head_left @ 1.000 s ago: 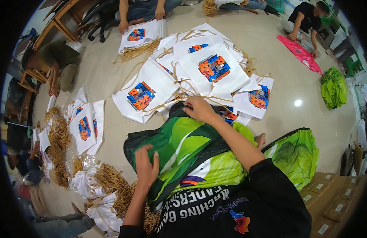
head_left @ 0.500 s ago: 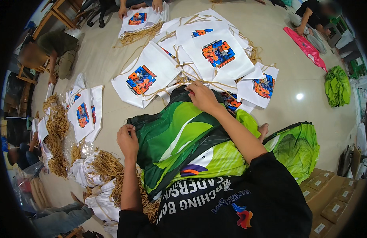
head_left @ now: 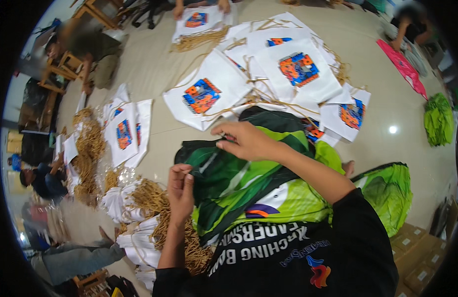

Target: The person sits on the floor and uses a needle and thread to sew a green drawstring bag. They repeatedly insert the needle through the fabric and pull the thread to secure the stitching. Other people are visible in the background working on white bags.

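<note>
Has the floor [head_left: 154, 74] ahead with a wide heap of white bags [head_left: 318, 91] on it, then a green cloth [head_left: 258, 179] close in front, spread but wrinkled, so looks only partway done, and seems to pinch its left edge with the left hand [head_left: 180, 190] while curling the right hand [head_left: 246, 141] over it, cannot tell if pinching.

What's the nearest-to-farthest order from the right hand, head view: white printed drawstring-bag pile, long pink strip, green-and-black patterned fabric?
1. Green-and-black patterned fabric: under the right hand.
2. White bag pile: ahead.
3. Pink strip: farther, ahead-right.
</note>
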Available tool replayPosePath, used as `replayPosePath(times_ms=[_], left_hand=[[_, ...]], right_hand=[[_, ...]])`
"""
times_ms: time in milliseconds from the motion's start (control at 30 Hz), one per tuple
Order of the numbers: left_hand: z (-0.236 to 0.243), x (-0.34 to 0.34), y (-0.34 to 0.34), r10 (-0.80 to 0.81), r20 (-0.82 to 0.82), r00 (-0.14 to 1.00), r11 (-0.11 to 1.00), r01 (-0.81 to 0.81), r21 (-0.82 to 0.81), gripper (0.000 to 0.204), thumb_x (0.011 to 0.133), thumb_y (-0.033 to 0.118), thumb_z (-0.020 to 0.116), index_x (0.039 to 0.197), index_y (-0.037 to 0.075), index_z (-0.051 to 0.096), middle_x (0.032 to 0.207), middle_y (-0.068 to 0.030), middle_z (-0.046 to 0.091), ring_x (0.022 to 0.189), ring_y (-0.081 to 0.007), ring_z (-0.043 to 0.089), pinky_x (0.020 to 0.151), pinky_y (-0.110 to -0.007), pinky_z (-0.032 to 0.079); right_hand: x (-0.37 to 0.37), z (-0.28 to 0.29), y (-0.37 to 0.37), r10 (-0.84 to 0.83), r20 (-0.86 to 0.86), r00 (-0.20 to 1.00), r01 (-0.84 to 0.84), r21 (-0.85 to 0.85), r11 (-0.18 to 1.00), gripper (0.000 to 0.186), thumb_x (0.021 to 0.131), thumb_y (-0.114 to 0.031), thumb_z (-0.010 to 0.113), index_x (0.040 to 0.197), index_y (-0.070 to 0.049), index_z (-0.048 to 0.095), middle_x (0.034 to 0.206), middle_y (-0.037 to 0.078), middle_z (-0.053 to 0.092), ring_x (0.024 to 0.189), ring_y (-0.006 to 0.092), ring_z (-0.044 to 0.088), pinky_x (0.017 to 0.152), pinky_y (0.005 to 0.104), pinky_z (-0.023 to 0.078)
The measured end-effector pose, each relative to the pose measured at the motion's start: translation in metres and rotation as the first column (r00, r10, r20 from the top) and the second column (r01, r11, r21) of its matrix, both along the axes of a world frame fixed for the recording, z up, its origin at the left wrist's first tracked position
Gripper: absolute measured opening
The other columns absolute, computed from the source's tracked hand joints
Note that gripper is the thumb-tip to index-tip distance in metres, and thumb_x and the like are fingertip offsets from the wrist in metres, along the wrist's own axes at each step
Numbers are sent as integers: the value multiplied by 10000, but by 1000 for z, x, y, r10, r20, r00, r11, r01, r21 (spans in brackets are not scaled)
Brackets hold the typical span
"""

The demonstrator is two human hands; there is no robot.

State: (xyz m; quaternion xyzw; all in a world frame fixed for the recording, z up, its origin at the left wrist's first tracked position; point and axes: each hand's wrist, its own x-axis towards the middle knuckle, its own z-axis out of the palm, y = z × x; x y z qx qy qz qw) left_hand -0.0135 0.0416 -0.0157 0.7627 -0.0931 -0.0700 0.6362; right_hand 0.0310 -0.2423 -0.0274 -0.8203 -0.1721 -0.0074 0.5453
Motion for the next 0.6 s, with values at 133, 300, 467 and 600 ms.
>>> replayPosePath(times_ms=[133, 300, 467, 600], left_hand=[[13, -14, 6, -25, -22, 999, 999, 24, -49, 222, 1089, 17, 551, 1308, 42, 525, 1212, -51, 641, 1167, -109, 604, 1024, -265, 443], [14, -22, 5, 81, -24, 996, 993, -82, -88, 208, 1086, 19, 557, 1290, 44, 528, 1142, -38, 662, 1076, -99, 607, 978, -251, 450], [6, -22, 0, 145, -29, 989, 986, -147, -85, 239, 1073, -8, 514, 1303, 51, 544, 1128, -13, 615, 1050, -89, 565, 960, -244, 436], [2, -24, 7, 98, -22, 995, 990, -99, -101, 249, 1089, 75, 461, 1310, 47, 571, 1189, -33, 585, 1114, -115, 537, 1020, -267, 395]], right_hand=[[-13, 9, 33, 218, -124, 968, -192, 197, 961, 335, 982, -213, 753, 1263, -32, 722, 936, 91, 743, 800, 127, 629, 717, 328, 522], [-31, 35, 44, 342, -234, 910, -292, 224, 930, 299, 984, -176, 746, 1236, -15, 734, 810, 19, 654, 708, 80, 523, 644, 287, 458], [-32, 16, 43, 258, -284, 923, -197, 228, 954, 274, 964, -127, 730, 1211, -10, 731, 851, 58, 683, 744, 115, 596, 682, 303, 497], [-26, -22, 35, 157, -102, 982, -149, 81, 986, 275, 942, -141, 741, 1181, -6, 730, 1004, 122, 739, 866, 221, 704, 770, 353, 561]])
